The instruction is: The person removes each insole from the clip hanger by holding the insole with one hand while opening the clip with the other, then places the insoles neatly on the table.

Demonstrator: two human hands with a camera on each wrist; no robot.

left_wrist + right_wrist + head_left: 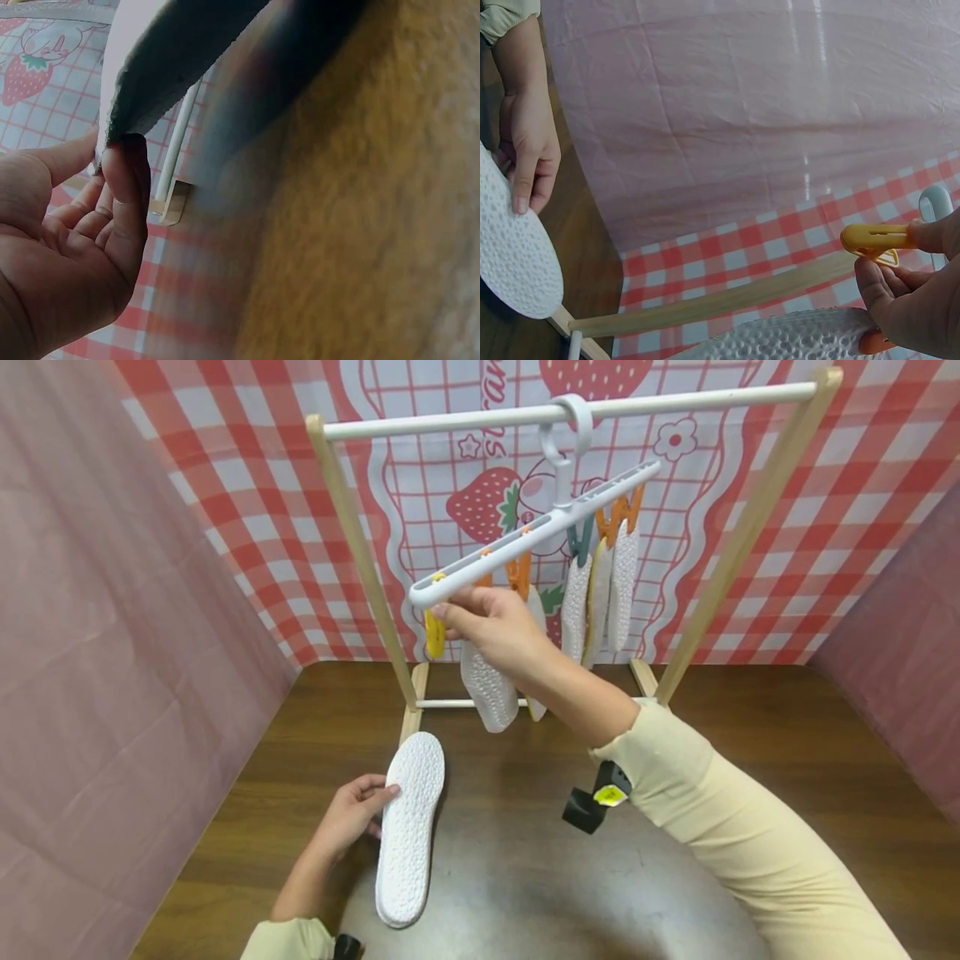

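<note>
White, dimpled insole (408,856) is pinched by left grip (351,814), yellow clip (435,635) by right grip (501,628).

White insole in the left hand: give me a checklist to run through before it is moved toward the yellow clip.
1. White insole secured: ok, the left hand pinches its edge.
2. Yellow clip in reach: ok, the right hand has thumb and fingers on it.
3. Yellow clip free: ok, nothing hangs from it.
4. Clip jaws spread: cannot tell.
5. Insole lined up with the clip: not ok, it is apart from it, down by the table.
6. Hanger supported: ok, its hook goes over the white rod.
</note>
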